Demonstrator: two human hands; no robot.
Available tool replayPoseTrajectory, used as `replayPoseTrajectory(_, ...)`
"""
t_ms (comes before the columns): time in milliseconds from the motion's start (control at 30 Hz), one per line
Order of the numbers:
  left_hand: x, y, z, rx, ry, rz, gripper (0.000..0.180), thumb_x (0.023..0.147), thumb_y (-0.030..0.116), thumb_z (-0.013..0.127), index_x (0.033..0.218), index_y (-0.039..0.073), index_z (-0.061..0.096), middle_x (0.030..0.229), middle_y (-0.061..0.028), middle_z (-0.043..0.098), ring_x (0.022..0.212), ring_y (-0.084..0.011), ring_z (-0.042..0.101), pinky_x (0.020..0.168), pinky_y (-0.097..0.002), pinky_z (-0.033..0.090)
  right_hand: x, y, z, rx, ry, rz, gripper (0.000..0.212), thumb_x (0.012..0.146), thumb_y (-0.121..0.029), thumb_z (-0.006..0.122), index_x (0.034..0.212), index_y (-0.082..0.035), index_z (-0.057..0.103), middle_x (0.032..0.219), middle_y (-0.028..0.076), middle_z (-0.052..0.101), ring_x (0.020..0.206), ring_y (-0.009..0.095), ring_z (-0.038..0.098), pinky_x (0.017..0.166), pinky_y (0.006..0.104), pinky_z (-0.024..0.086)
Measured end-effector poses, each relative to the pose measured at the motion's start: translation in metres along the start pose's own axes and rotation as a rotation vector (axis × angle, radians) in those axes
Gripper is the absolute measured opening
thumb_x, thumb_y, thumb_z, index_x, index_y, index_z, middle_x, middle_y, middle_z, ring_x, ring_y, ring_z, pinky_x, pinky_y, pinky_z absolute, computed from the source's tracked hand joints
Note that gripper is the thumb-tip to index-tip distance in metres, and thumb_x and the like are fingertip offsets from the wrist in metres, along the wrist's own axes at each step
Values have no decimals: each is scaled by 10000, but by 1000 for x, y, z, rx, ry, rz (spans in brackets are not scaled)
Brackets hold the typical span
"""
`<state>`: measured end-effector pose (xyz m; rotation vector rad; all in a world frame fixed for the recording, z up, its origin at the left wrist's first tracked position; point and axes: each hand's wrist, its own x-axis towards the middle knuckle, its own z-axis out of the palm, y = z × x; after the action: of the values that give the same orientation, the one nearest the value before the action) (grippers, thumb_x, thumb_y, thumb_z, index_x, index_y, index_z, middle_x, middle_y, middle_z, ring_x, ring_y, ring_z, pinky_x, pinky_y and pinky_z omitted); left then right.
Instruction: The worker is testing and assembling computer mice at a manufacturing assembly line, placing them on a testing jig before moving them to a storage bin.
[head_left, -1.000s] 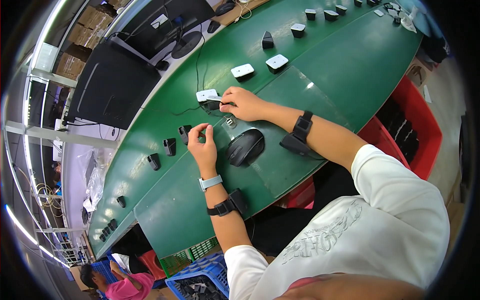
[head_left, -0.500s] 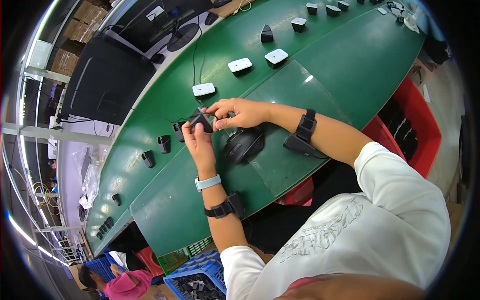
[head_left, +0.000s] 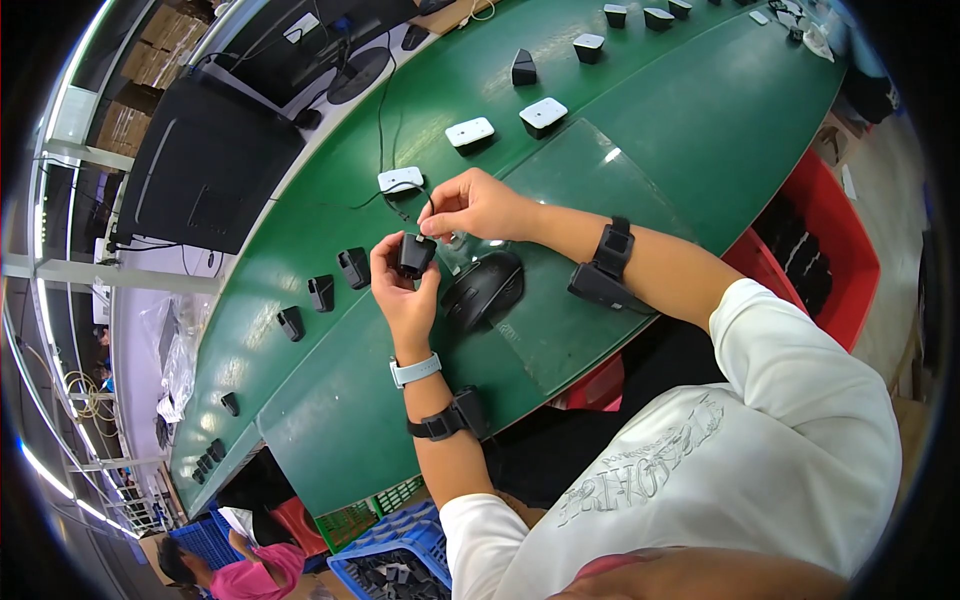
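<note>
My left hand (head_left: pixel 403 312) grips a small black plastic housing (head_left: pixel 415 262) between thumb and fingers, above the green table. At the housing's upper edge, my right hand (head_left: pixel 488 208) pinches the end of a thin black cable (head_left: pixel 384 150). Whether the cable's end is inside the housing or just touching it is hidden by the fingers. A black computer mouse (head_left: pixel 486 292) lies just below my right hand. Beyond my hands sits a white-topped black device (head_left: pixel 401 180), with the cable running close by.
Several white-topped devices, one a white-topped block (head_left: pixel 543 116), line the green table (head_left: pixel 350 420). Black housings (head_left: pixel 352 268) stand to the left. Monitors (head_left: pixel 215 160) are behind. A red bin (head_left: pixel 850 280) is at right, a blue crate (head_left: pixel 430 540) below. Another person (head_left: pixel 255 575) is at lower left.
The black housing has been turned in my left hand and now shows a different side. My right hand has risen slightly, with the cable now looping up beside its fingers.
</note>
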<state>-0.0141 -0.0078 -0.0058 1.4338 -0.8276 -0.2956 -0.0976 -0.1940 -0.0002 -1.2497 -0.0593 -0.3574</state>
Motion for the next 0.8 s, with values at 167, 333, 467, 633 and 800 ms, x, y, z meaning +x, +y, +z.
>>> replayPoseTrajectory(167, -1, 0, 0, 151, 32, 101, 507, 764, -78, 713, 1243, 2, 566, 1133, -60, 568, 1034, -152, 593, 920, -287, 502, -3, -2, 3, -234, -14, -2, 126, 914, -99, 772, 955, 12, 727, 835, 36, 725, 748, 75, 654, 692, 247, 530)
replayPoseTrajectory(333, -1, 1, 4, 381, 76, 233, 517, 718, -57, 719, 1212, 2, 578, 1093, -86, 572, 989, -199, 607, 893, -316, 512, -6, -4, 7, -310, 24, -16, 130, 906, -99, 777, 937, 16, 725, 836, 40, 728, 754, 75, 657, 692, 247, 529)
replayPoseTrajectory(467, 0, 4, 10, 413, 96, 276, 508, 699, -43, 708, 1191, 1, 587, 1070, -107, 571, 957, -232, 609, 873, -336, 516, -7, -2, 8, -384, 75, -49, 156, 885, -122, 781, 871, 20, 717, 786, 85, 733, 712, 114, 664, 659, 281, 520)
replayPoseTrajectory(633, 1, 10, 12, 514, 93, 296, 532, 698, -40, 733, 1208, -1, 586, 1081, -114, 580, 968, -236, 605, 880, -358, 515, -6, -1, 10, -463, 42, 34, 167, 926, -113, 743, 1012, 21, 690, 920, 105, 735, 813, 143, 690, 722, 311, 549)
replayPoseTrajectory(800, 7, 6, 1, 236, 244, 80, 431, 828, 59, 835, 1139, -8, 543, 972, -95, 617, 850, -223, 684, 753, -313, 567, -13, -3, 6, -819, -43, -208, 471, 873, -298, 798, 1199, -8, 621, 1025, 137, 686, 908, 272, 672, 806, 389, 541)
